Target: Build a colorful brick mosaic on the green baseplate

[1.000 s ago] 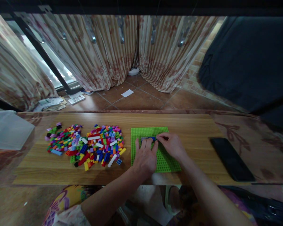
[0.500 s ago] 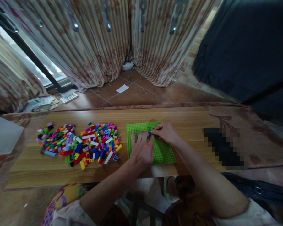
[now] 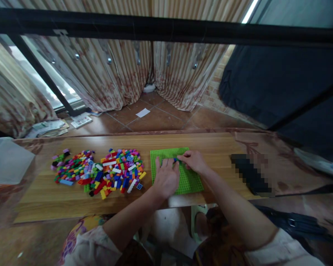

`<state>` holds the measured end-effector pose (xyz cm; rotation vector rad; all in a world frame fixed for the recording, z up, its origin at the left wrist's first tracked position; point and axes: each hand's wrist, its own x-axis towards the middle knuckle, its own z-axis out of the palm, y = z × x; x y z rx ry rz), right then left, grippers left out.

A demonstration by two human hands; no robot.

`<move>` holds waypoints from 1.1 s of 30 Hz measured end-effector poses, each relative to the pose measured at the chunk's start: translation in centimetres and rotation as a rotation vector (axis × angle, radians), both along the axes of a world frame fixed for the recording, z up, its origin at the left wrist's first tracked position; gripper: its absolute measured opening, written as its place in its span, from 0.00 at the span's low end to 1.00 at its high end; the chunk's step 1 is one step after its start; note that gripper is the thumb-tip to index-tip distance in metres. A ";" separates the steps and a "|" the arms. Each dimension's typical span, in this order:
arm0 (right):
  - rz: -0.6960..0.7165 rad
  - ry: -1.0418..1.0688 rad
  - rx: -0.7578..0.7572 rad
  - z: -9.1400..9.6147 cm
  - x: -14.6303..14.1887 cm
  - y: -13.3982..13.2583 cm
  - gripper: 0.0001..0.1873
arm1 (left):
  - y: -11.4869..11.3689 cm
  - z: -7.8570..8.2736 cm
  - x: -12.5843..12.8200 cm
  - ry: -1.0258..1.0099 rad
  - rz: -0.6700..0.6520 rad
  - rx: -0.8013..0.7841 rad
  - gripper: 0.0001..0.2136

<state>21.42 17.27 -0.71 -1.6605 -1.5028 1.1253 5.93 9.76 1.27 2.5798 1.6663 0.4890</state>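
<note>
A green studded baseplate (image 3: 190, 184) lies on the wooden board, under both hands. My left hand (image 3: 166, 179) rests on its left half with the fingers stretched forward over the studs. Just past the left fingertips a small blue toy brick (image 3: 175, 160) shows on the plate, partly covered. My right hand (image 3: 193, 161) comes in from the right, thumb and forefinger pinched beside the blue brick. Whatever is between those fingertips is too small to make out. Left of the plate spreads a heap of mixed coloured toy bricks (image 3: 119, 171).
The wooden board (image 3: 80, 207) lies low across a patterned cloth. A dark pixelated object (image 3: 251, 173) sits at its right end. At the left edge stands a translucent plastic container (image 3: 9, 160). A dark horizontal bar (image 3: 166, 29) crosses the top of the view.
My head view has tilted, so the dark bar now shows at the top and the board appears slightly lower. Both hands stay at the same place on the baseplate.
</note>
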 end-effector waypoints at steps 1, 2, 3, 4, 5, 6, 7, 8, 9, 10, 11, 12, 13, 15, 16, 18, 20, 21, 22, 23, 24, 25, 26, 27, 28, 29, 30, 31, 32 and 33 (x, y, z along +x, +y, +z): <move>-0.022 0.028 0.008 0.0 0.0 -0.1 0.20 | 0.1 0.4 -0.3 -0.021 0.005 0.003 0.16; -0.052 0.056 0.020 0.0 0.1 -0.2 0.22 | 0.2 0.8 -0.8 -0.047 0.009 0.008 0.17; -0.088 0.081 0.037 0.2 0.1 -0.3 0.24 | 0.4 1.2 -1.5 -0.078 0.014 0.016 0.17; -0.127 0.101 0.057 0.4 0.2 -0.6 0.25 | 0.6 1.7 -2.2 -0.116 0.020 0.026 0.17; -0.166 0.115 0.078 0.7 0.3 -0.9 0.26 | 0.9 2.3 -3.2 -0.156 0.041 0.039 0.16; -0.206 0.129 0.104 1.1 0.3 -1.4 0.26 | 1.3 2.8 -4.2 -0.201 0.072 0.055 0.16; -0.240 0.145 0.135 1.6 0.3 -2.0 0.26 | 1.8 3.3 -5.4 -0.254 0.103 0.072 0.16; -0.268 0.160 0.166 2.1 0.3 -2.7 0.25 | 2.2 3.8 -6.5 -0.312 0.128 0.086 0.15; -0.293 0.188 0.208 2.6 0.1 -3.6 0.24 | 2.7 4.3 -7.7 -0.371 0.163 0.091 0.15; -0.298 0.211 0.243 3.0 -0.2 -4.7 0.23 | 3.1 4.7 -8.9 -0.423 0.203 0.095 0.15; -0.291 0.209 0.258 3.3 -0.6 -5.8 0.22 | 3.4 5.1 -10.0 -0.464 0.236 0.097 0.15; -0.263 0.191 0.255 3.5 -1.2 -6.9 0.21 | 3.7 5.5 -10.9 -0.496 0.268 0.110 0.15; -0.236 0.166 0.243 3.5 -1.8 -8.1 0.21 | 3.8 5.8 -11.8 -0.526 0.302 0.127 0.15; -0.196 0.108 0.216 3.1 -3.4 -10.3 0.21 | 4.0 6.4 -13.1 -0.568 0.355 0.139 0.15; -0.154 0.077 0.215 2.8 -4.1 -11.2 0.21 | 3.9 6.7 -13.6 -0.585 0.383 0.142 0.15; -0.043 0.006 0.237 2.1 -5.7 -12.6 0.18 | 3.7 7.1 -14.3 -0.608 0.432 0.145 0.15; 0.090 -0.051 0.278 1.7 -7.3 -13.3 0.15 | 3.4 7.4 -14.7 -0.614 0.465 0.148 0.16; 0.154 -0.080 0.301 1.6 -8.0 -13.4 0.13 | 3.3 7.5 -14.9 -0.609 0.469 0.144 0.16; 0.208 -0.109 0.326 1.6 -8.8 -13.3 0.12 | 3.2 7.6 -15.0 -0.601 0.470 0.136 0.15; 0.251 -0.140 0.350 1.7 -9.5 -13.2 0.11 | 3.0 7.6 -15.1 -0.592 0.469 0.123 0.15; 0.284 -0.167 0.370 1.8 -10.2 -13.0 0.11 | 2.9 7.6 -15.3 -0.584 0.470 0.109 0.15; 0.309 -0.188 0.385 2.0 -10.9 -12.8 0.12 | 2.9 7.6 -15.4 -0.578 0.473 0.095 0.15; 0.330 -0.201 0.392 2.1 -11.5 -12.7 0.12 | 2.8 7.6 -15.5 -0.575 0.480 0.085 0.15; 0.347 -0.209 0.394 2.2 -12.1 -12.5 0.12 | 2.7 7.6 -15.7 -0.575 0.489 0.080 0.15; 0.359 -0.217 0.391 2.3 -12.6 -12.5 0.12 | 2.7 7.6 -15.9 -0.579 0.496 0.079 0.15; 0.369 -0.229 0.387 2.3 -13.0 -12.4 0.12 | 2.6 7.6 -16.1 -0.585 0.500 0.080 0.14; 0.376 -0.247 0.383 2.3 -13.4 -12.5 0.11 | 2.6 7.6 -16.3 -0.593 0.503 0.084 0.15; 0.378 -0.270 0.382 2.1 -13.7 -12.6 0.11 | 2.6 7.6 -16.6 -0.602 0.504 0.089 0.15; 0.378 -0.296 0.383 2.0 -13.9 -12.7 0.12 | 2.6 7.6 -16.9 -0.610 0.506 0.096 0.15; 0.376 -0.324 0.386 1.8 -14.1 -12.8 0.12 | 2.6 7.6 -17.2 -0.617 0.512 0.105 0.15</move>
